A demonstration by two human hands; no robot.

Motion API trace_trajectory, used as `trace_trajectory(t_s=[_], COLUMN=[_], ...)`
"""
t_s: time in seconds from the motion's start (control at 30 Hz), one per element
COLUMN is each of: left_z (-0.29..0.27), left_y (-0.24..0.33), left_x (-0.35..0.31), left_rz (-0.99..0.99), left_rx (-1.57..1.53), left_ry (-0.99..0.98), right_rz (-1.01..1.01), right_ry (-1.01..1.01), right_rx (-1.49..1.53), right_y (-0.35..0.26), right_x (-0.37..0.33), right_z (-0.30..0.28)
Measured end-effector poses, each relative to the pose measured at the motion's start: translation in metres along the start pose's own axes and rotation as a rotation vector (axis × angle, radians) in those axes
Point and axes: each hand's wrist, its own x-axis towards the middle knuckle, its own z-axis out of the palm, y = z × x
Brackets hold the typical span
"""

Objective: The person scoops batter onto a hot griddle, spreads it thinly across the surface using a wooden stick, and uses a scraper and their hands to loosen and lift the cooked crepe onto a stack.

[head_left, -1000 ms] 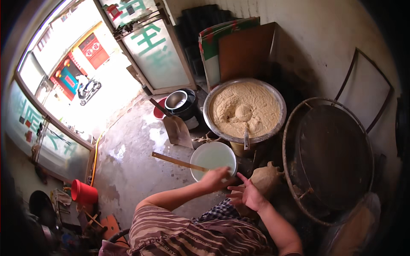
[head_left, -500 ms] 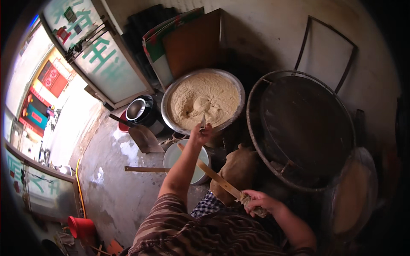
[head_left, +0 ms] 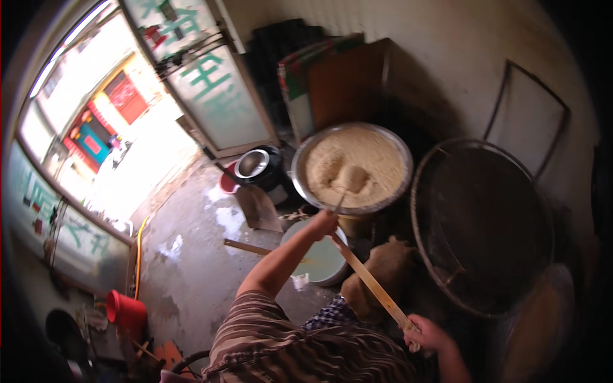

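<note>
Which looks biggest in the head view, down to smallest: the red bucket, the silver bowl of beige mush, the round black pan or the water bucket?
1. Round black pan
2. Silver bowl
3. Water bucket, partly behind an arm
4. Red bucket

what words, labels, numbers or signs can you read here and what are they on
Lettering is located here, not copied out:
Open door panel: large green characters, blurred at the edges
Left door panel: green characters, too blurred to read fully
Red door outside: pale marking, too small to read
Teal door outside: red sign, too small to read
Wooden strip and metal basin: no lettering visible
</note>
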Motion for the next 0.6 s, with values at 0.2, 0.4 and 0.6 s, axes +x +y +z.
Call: trace_trajectory(t_s=[0.2, 0.4, 0.6], left_z=[-0.001, 0.0, -0.041], left_y=[0.015, 0.043, 0.034], left_x=[-0.069, -0.04, 0.002], left_rz=[0.352, 0.461, 0.392], left_rx=[0.478, 1.144, 1.732], left_ry=[0.251, 0.428, 0.331], right_rz=[-0.006, -0.147, -0.141], right_ry=[0.178, 0.373, 0.495], right_rx=[-0.164, -0.265, -0.308], right_y=[0.001, -0.018, -0.038], right_x=[-0.018, -0.025, -0.02], right_z=[0.004, 0.009, 0.003])
